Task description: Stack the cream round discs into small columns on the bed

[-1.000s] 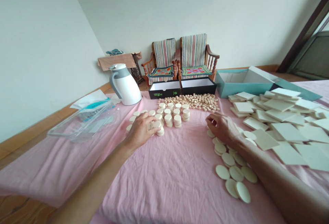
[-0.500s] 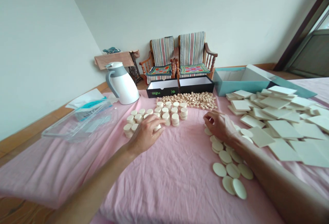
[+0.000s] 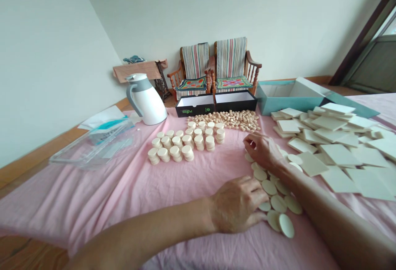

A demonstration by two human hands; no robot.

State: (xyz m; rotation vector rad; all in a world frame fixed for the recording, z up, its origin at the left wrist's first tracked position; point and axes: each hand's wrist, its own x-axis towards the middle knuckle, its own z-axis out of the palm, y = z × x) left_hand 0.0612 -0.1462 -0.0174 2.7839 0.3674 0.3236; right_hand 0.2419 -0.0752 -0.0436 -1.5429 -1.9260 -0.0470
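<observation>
My left hand (image 3: 239, 204) reaches across the pink cloth with its fingers apart, fingertips at a pale round disc (image 3: 265, 207) on the edge of the loose discs (image 3: 279, 204). Over the upper end of that scatter is my right hand (image 3: 262, 149), fingers curled in and thumb side facing left. Whatever it may hold is hidden. Left of both hands stand rows of short stacks of round discs (image 3: 187, 153), apart from either hand.
Small wooden pieces (image 3: 229, 120) lie behind the stacks, before two black boxes (image 3: 236, 100). Square pale tiles (image 3: 340, 154) pile up at right, near a teal box (image 3: 287, 96). A white jug (image 3: 148, 103) and a clear plastic case (image 3: 93, 142) are at left.
My left hand has left the disc stacks and moved right and nearer to me, to the loose discs. My right hand stays nearly in place.
</observation>
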